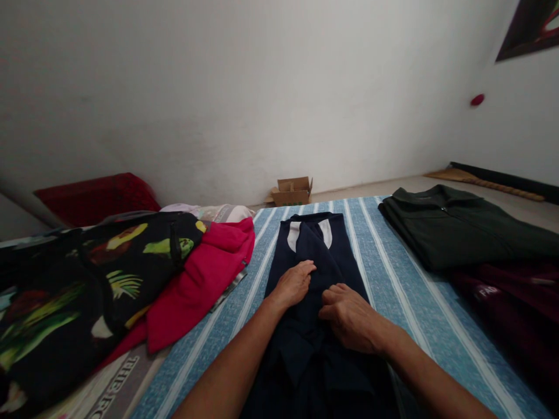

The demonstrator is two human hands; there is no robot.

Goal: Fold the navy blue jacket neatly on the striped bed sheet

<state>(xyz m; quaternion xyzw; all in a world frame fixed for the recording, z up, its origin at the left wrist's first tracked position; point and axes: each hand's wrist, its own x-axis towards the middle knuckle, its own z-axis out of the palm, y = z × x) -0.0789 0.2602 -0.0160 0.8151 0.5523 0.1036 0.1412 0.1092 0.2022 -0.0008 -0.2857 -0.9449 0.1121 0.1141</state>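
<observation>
A navy garment [318, 372] with two white patches near its far end lies lengthwise in front of me, its sides folded inward into a long strip. My left hand [297, 282] rests on its left half, fingers stretched out and pressed flat on the cloth. On the right half, my right hand [349, 314] has its fingers curled and closed on the navy fabric. Some loose folds bunch up nearer to me. The fingertips of the right hand are partly hidden.
Blue-and-white striped cloth [393, 291] covers the surface. To the left lie a black printed garment [144, 279] and a pink garment [196, 279]. A folded dark green garment [463, 227] sits on maroon clothing [502, 308] at right. Behind stands a cardboard box [292, 195].
</observation>
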